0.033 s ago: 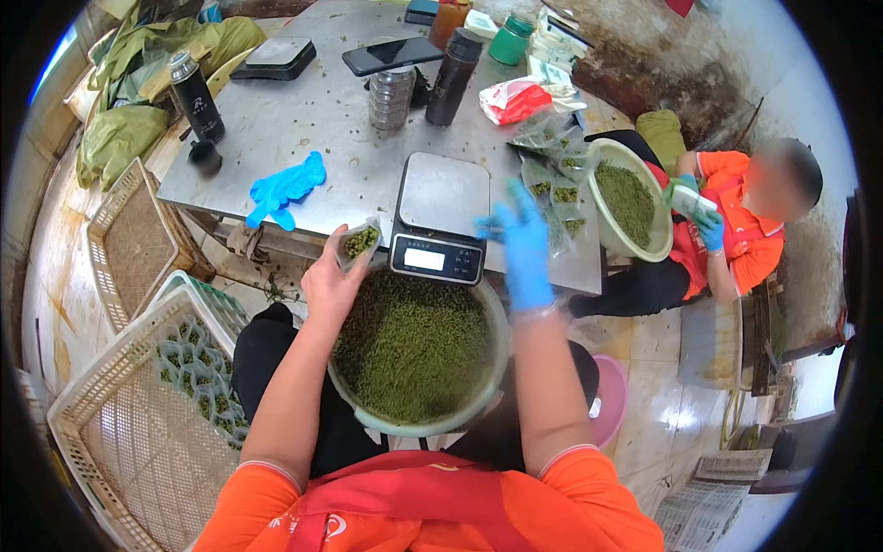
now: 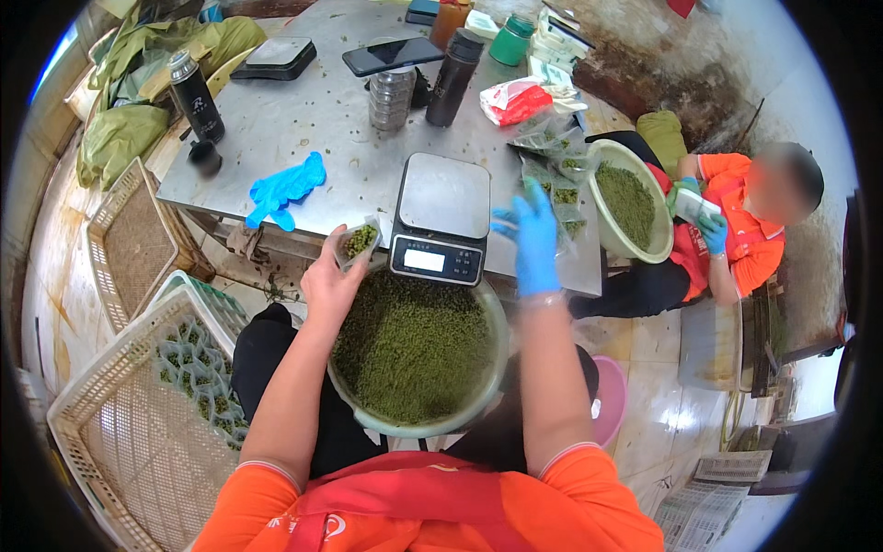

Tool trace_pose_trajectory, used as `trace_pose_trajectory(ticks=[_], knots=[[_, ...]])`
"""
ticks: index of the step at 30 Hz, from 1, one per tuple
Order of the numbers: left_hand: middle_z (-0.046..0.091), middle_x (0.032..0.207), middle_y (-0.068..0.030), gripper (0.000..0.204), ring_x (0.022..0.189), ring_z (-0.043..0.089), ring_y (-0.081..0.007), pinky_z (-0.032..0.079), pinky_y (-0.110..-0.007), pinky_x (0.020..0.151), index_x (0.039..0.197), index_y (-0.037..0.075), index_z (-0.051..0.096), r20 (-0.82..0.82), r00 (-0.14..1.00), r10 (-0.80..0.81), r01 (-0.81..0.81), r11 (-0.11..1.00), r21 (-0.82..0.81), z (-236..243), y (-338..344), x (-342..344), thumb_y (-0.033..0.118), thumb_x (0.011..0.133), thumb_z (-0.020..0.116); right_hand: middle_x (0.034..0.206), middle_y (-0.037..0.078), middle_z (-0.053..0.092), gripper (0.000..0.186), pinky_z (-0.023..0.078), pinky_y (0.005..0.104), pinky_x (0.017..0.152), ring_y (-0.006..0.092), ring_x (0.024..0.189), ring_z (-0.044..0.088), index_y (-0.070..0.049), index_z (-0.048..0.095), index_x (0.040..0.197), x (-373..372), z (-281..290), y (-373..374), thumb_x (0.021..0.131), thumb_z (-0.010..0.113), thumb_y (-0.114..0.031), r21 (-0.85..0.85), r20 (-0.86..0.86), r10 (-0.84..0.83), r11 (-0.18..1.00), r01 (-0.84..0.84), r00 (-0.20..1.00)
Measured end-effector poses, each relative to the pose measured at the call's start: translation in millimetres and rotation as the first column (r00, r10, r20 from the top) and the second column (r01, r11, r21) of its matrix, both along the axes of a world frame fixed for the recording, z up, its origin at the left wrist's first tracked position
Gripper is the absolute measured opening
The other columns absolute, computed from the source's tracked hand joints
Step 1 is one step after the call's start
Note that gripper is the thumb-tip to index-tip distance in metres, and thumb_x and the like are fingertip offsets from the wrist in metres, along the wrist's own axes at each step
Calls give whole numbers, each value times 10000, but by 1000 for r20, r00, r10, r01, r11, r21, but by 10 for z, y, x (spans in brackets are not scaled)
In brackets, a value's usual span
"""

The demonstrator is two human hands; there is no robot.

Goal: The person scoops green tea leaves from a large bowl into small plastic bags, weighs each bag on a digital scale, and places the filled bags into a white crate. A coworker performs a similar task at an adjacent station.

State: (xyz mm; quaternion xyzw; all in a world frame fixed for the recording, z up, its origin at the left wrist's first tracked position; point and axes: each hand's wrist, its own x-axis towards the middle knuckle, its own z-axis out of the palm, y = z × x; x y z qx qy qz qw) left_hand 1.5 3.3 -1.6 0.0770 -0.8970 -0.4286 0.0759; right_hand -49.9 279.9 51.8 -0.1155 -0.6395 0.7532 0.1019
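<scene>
My bare left hand (image 2: 328,281) is closed on a small clear plastic bag (image 2: 358,241), partly filled with small green peppercorn-like berries and held upright left of the scale. My right hand (image 2: 532,237), in a blue glove, hovers right of the scale with its fingers apart and no object visible in them. The digital scale (image 2: 445,195) sits at the table's near edge, its metal plate bare and its display lit. Below it, between my knees, a wide pale green basin (image 2: 386,428) is full of loose green berries (image 2: 423,350).
On the metal table (image 2: 340,120) lie a blue glove (image 2: 285,189), bottles, a phone (image 2: 391,56) and filled bags (image 2: 563,195). A plastic crate (image 2: 120,432) with filled bags stands at left. At right a co-worker in orange (image 2: 754,244) sits by another basin (image 2: 664,230).
My right hand has shifted a little to the right and away from the scale. The left hand and its bag stay almost in place. The co-worker's hands moved slightly.
</scene>
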Motion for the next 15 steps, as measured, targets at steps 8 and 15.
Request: trace_pose_trajectory(ticks=[8, 15], knots=[[654, 850, -183, 782, 838, 636, -329, 479, -391, 730, 1277, 131, 458, 95, 995, 10, 1, 993, -120, 209, -59, -159, 608, 685, 639, 803, 73, 589, 326, 454, 316, 480, 190, 579, 590, -50, 563, 1141, -1125, -740, 1009, 842, 542, -179, -37, 135, -266, 961, 274, 954], [640, 755, -195, 626, 806, 631, -352, 468, -423, 717, 1197, 60, 511, 38, 999, -16, 19, 998, -66, 56, -174, 25, 566, 830, 491, 659, 54, 607, 336, 386, 219, 415, 100, 437, 510, -27, 561, 1196, 55, 177, -433, 887, 524, -154, 340, -83, -95, 933, 118, 992]])
